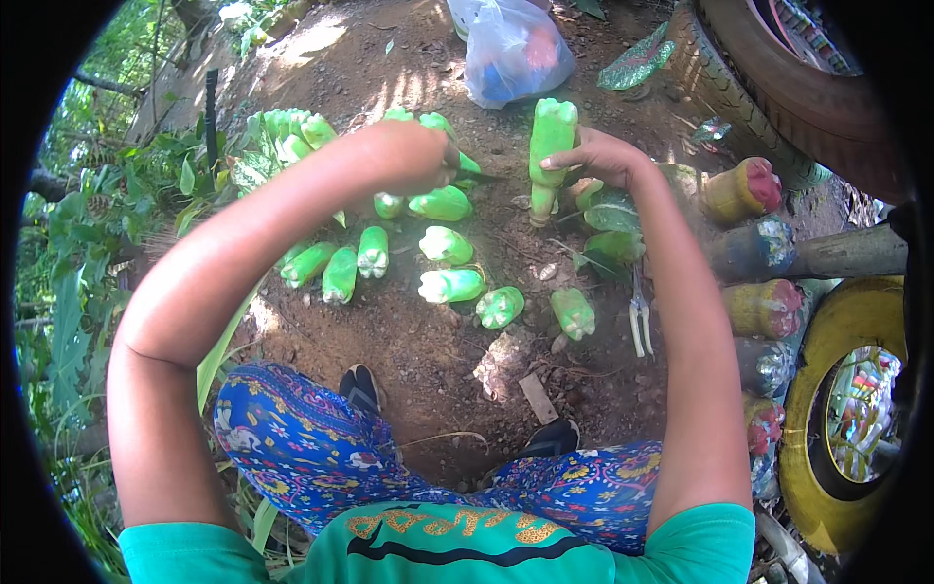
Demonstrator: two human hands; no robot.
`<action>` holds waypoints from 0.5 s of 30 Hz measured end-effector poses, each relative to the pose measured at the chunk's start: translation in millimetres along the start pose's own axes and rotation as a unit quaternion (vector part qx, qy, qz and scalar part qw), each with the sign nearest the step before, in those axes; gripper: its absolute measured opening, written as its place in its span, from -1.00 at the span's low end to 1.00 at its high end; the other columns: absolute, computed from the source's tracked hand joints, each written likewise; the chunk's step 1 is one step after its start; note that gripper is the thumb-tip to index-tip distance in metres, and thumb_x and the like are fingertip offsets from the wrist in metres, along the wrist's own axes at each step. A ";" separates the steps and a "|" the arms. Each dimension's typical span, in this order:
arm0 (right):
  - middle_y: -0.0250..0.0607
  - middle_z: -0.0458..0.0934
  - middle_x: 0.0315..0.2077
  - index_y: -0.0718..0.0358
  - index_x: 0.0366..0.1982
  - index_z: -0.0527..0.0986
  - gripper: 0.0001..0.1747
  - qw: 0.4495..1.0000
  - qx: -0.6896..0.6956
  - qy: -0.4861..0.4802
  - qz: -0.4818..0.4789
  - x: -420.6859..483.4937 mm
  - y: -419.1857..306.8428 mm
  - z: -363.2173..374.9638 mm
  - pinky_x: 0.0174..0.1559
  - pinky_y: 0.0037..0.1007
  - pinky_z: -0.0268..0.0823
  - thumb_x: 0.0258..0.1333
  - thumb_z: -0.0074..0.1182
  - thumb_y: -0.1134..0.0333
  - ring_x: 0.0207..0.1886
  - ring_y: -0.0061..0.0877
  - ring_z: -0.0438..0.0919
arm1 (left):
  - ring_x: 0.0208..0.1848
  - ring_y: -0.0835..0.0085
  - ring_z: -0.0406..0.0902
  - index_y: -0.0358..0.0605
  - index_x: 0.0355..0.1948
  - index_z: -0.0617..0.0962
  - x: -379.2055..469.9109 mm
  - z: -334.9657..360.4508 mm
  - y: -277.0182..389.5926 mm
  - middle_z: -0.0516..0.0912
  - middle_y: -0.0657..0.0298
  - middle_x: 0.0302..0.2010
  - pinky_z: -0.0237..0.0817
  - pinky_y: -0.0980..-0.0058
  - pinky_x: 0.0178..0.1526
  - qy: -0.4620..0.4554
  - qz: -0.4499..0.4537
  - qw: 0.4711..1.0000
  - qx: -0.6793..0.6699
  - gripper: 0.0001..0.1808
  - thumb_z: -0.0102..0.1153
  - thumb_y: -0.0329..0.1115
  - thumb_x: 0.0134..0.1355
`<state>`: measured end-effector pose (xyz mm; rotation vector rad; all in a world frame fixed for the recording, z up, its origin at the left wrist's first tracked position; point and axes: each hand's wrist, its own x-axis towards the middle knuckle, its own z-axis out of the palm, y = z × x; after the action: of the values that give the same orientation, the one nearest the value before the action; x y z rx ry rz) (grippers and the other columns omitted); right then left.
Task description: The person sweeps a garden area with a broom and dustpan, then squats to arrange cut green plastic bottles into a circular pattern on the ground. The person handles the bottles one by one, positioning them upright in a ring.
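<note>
My right hand (602,159) grips a green-painted plastic bottle (552,135), base up and neck pointing down to the soil. To its left, my left hand (416,157) is closed around a tool with a dark blade (478,177), apparently a knife; its handle is hidden in the fist. The blade points toward the bottle without touching it. Below and around my left hand, several green bottles stick out of the dirt, among them one bottle (440,204) just under the fist. Another green bottle (573,314) stands apart, lower right.
Pruning shears (641,321) with pale handles lie by my right forearm. A plastic bag (514,55) sits at the top. Tires, including a yellow one (803,438), and painted bottles (740,190) line the right. Plants (95,219) border the left. A flat piece (538,398) lies near my foot.
</note>
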<state>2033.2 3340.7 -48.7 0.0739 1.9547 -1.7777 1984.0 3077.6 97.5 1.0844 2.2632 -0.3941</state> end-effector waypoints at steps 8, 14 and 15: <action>-0.24 0.44 0.05 0.20 0.17 0.27 -0.18 0.999 0.039 0.018 0.023 4.3 4.6 4.1 0.19 -0.21 0.16 -0.14 0.38 0.20 0.14 -0.40 0.37 | -0.20 0.23 0.68 -0.25 -0.05 0.60 92.9 84.4 36.7 0.69 0.01 -0.19 0.51 0.26 -0.17 0.011 -0.049 0.999 -0.012 -0.67 -0.03 -0.32 0.25; -0.23 0.42 0.07 0.17 0.19 0.26 -0.15 1.000 0.020 0.006 0.018 6.3 -2.0 3.0 0.26 -0.09 0.02 -0.15 0.38 0.12 0.20 -0.36 0.31 | -0.16 0.13 0.67 -0.39 0.04 0.42 57.4 133.9 47.1 0.69 0.03 -0.23 0.52 0.25 -0.20 0.048 -0.023 0.999 0.007 -0.62 -0.02 -0.41 0.22; -0.23 0.41 0.07 0.17 0.19 0.26 -0.14 1.000 0.018 -0.002 0.013 7.6 -6.3 8.9 0.27 -0.10 0.01 -0.15 0.38 0.12 0.21 -0.35 0.30 | -0.17 0.13 0.67 -0.38 0.04 0.42 53.2 132.2 45.2 0.69 0.04 -0.23 0.52 0.24 -0.21 0.042 -0.006 0.999 0.013 -0.63 -0.03 -0.41 0.23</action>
<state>2027.1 3329.2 -46.1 0.1074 1.9101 -1.7961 2043.9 3072.8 -39.5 1.1210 2.3457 -0.3903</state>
